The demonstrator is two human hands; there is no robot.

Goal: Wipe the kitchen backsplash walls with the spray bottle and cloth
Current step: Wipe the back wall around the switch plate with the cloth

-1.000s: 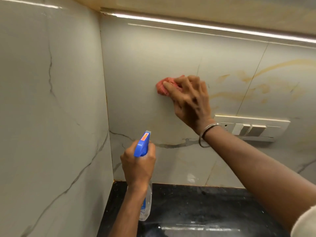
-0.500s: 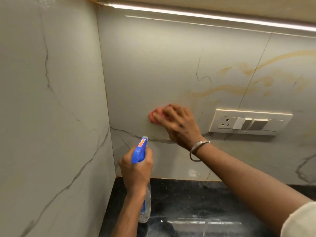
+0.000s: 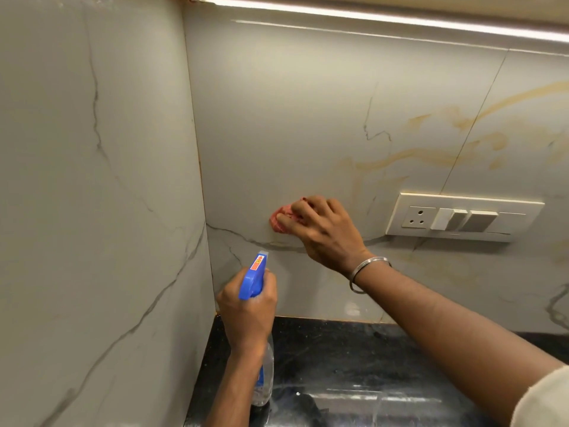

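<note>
Head view, left to right. At 9 o'clock, filling the left third: side wall [image 3: 92,211] of pale tile with thin grey veins, bare from top edge to bottom. Joined to the back wall [image 3: 277,118] at an upright corner seam [image 3: 200,180], running from near 12 o'clock down to the counter.

Just right of that seam, near 6 o'clock: left hand [image 3: 246,312], fingers and thumb curled tight round the neck of the spray bottle [image 3: 252,278]. Blue head up, nozzle aimed toward 12 o'clock at the back wall and apart from it. Clear body hanging below the wrist over the black counter [image 3: 385,359]; touching it or not, cannot tell.

At 1 o'clock from the bottle: pink cloth [image 3: 278,221], bunched, pressed against the back wall just above a dark vein. Over it, right hand [image 3: 326,235], fingers bent and spread, gripping the cloth, with just the left edge showing past the fingertips. Silver bangle [image 3: 366,269] on the wrist. Forearm reaching in from 4 o'clock, pale sleeve [image 3: 548,402] at the bottom right corner.

Open tile above the cloth up to the light strip [image 3: 369,17] along the top edge, and between cloth and corner seam.

At 3 o'clock of the hand, near but apart: cream switch plate [image 3: 462,217] with a socket and switches, standing proud of the wall. At 2 o'clock: yellow-brown streaks [image 3: 431,160] across a tile joint.
</note>
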